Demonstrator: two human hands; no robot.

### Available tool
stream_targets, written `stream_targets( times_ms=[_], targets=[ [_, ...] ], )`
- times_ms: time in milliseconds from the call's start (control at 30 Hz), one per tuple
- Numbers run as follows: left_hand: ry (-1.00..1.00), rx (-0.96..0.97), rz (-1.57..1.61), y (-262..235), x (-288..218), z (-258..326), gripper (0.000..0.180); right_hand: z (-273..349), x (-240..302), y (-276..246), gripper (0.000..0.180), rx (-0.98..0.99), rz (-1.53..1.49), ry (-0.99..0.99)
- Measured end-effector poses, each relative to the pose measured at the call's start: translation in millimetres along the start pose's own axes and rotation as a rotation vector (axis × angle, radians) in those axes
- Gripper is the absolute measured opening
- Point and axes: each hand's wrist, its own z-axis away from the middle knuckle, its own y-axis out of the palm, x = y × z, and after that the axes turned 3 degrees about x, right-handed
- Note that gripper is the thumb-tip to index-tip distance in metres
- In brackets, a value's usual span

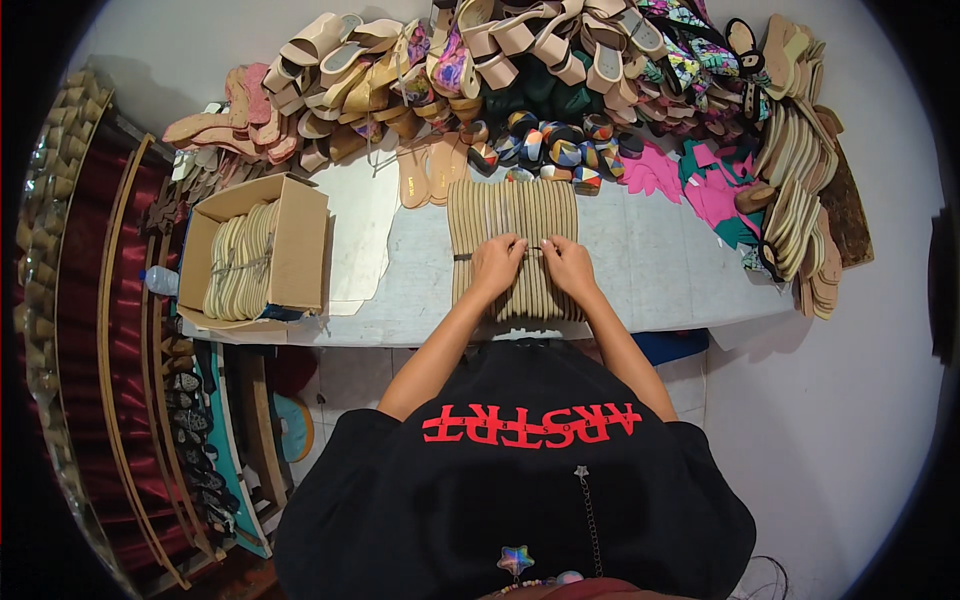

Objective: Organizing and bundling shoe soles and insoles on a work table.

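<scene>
A row of beige shoe soles (pixel 512 210) stands on edge, packed side by side, at the front middle of the table. A dark strap (pixel 463 257) runs across the bundle. My left hand (pixel 498 262) rests on the soles with its fingers pinched on the strap near the middle. Just to its right, my right hand (pixel 566 264) is also closed on the strap, with a short stretch of it showing between the two hands. Both forearms reach in from the near edge.
On the left, a cardboard box (pixel 322 250) holds tied soles (pixel 238 262). White paper sheets (pixel 362 235) lie beside it on the table (pixel 660 270). Heaped sandals (pixel 520 35) line the back. Colourful heels (pixel 555 150), pink cut pieces (pixel 655 172) and stacked soles (pixel 795 180) lie behind and right.
</scene>
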Motion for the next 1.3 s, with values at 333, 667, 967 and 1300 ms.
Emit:
stream_targets(
  times_ms=[333,667,967,1300],
  targets=[
    [0.064,0.190,0.010,-4,13,-18,0.027,-7,3,-8,0.020,0.106,0.176,-0.003],
    [0.150,0.592,-0.254,-18,5,-55,0.014,-39,-18,-12,0.009,0.565,0.084,0.054],
    [-0.036,0.819,0.011,-25,11,-57,0.012,-28,-27,-16,0.013,0.546,-0.148,0.068],
    [-0.220,0.536,0.531,-12,15,-22,0.009,-9,-18,-12,0.014,0.254,-0.258,0.077]
  ],
)
